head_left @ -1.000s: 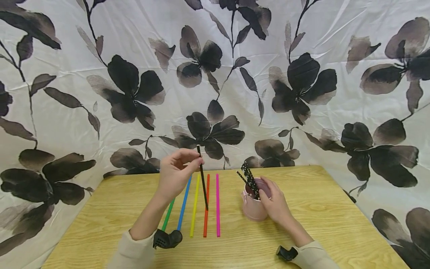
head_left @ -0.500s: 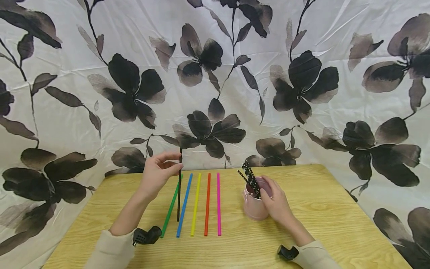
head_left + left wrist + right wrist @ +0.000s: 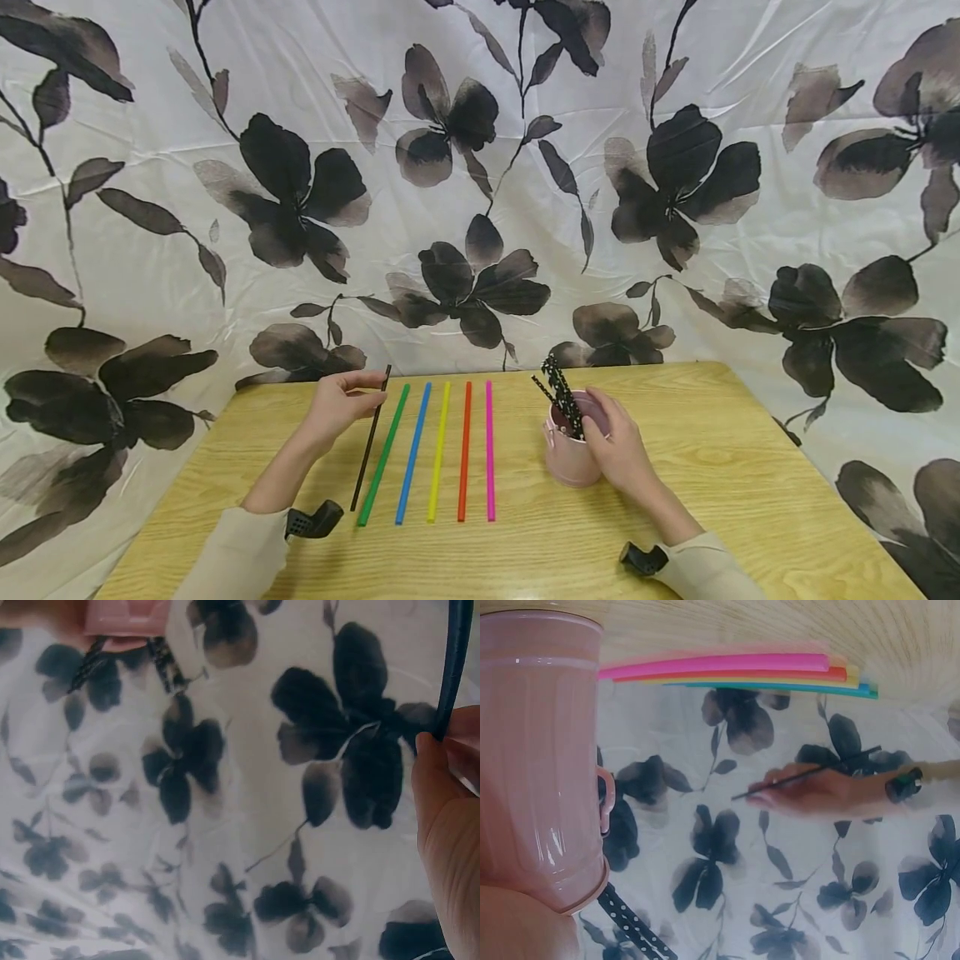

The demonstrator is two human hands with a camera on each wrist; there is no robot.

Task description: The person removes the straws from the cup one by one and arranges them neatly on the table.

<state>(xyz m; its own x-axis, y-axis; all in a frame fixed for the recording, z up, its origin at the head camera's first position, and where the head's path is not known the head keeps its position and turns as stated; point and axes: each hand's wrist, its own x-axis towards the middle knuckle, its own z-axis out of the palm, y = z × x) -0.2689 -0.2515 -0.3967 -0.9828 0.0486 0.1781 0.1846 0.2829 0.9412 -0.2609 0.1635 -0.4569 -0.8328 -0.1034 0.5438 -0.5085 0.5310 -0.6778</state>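
Note:
My left hand (image 3: pixel 341 410) pinches a black straw (image 3: pixel 369 454) near its far end, just left of a green straw (image 3: pixel 383 456). In the right wrist view the black straw (image 3: pixel 810 772) is held off the table. Blue (image 3: pixel 413 454), yellow (image 3: pixel 438 454), red (image 3: pixel 465 452) and pink (image 3: pixel 491 452) straws lie in a row to the right of the green one. My right hand (image 3: pixel 621 446) grips the rim of a pink pail (image 3: pixel 567 462). Several black straws with white dots (image 3: pixel 562 398) lean inside the pail.
The wooden table (image 3: pixel 540 554) ends at a floral cloth (image 3: pixel 487 183) hung behind it. A black wrist camera (image 3: pixel 315 521) sits on my left cuff, and another black camera (image 3: pixel 642 559) on the right one.
My left hand has moved left and down with the black straw, from over the red straw to the left of the green one. The right hand stays on the pail.

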